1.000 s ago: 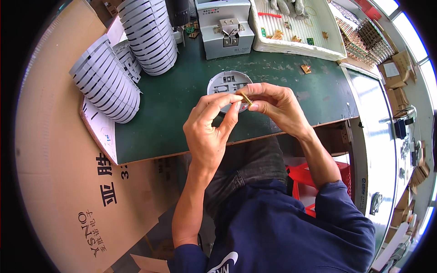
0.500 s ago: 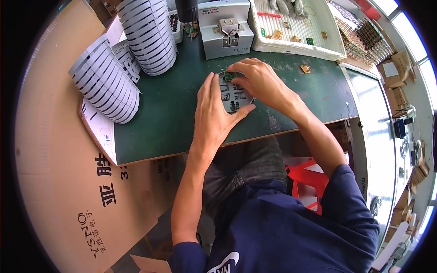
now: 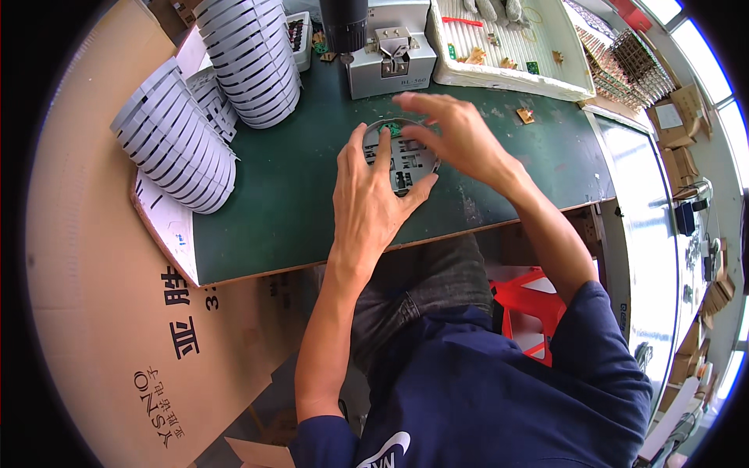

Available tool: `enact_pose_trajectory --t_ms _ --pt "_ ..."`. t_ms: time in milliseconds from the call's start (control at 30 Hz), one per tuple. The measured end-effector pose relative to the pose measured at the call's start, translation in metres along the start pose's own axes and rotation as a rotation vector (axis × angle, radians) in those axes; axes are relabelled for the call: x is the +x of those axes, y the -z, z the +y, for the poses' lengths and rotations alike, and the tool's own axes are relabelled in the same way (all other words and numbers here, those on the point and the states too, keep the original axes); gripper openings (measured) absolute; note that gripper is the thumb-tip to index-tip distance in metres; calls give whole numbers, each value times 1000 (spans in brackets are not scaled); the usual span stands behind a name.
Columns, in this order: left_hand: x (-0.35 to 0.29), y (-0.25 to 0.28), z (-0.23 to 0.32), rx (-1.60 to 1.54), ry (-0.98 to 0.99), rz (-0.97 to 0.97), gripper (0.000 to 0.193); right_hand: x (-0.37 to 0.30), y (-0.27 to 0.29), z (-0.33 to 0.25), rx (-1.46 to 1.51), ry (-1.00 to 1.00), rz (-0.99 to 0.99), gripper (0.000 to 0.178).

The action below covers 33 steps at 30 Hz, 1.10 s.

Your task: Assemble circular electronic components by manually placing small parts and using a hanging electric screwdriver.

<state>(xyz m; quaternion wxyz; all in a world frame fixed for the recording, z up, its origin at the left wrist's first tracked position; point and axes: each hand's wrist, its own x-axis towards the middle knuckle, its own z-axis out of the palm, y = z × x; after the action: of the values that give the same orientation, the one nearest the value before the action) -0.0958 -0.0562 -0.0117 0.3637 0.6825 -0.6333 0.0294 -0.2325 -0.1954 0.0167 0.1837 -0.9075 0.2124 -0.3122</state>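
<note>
A round grey disc (image 3: 411,161) with several cut-out slots lies flat on the green mat (image 3: 296,187). My left hand (image 3: 373,199) rests on top of it, fingers spread over its left rim and thumb against its lower right edge, holding it down. My right hand (image 3: 460,136) hovers over the disc's upper right part with its fingers apart; the thumb tip touches the disc near its top. Nothing shows between the right fingers. Most of the disc is hidden under my hands.
Two leaning stacks of white curved pieces (image 3: 175,144) (image 3: 251,58) stand at the mat's left. A grey boxy machine (image 3: 390,56) sits just behind the disc, a white tray (image 3: 511,66) of small parts to its right. A small brass part (image 3: 524,115) lies on the mat. A cardboard box (image 3: 101,312) stands at the left.
A second ago both hands held a small brass piece above the disc. They dropped onto the disc; now my left hand lies flat on it and my right fingers have spread.
</note>
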Motion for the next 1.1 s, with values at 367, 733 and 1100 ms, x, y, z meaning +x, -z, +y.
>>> enact_pose_trajectory --t_ms 367,733,1100 --pt "7 6 -4 95 -47 -23 80 89 55 -57 659 -36 222 71" --pt "14 6 -10 96 -95 -36 83 143 55 -82 808 198 71 84" --pt "23 10 -15 80 -145 -133 86 164 59 -90 786 240 5 69"
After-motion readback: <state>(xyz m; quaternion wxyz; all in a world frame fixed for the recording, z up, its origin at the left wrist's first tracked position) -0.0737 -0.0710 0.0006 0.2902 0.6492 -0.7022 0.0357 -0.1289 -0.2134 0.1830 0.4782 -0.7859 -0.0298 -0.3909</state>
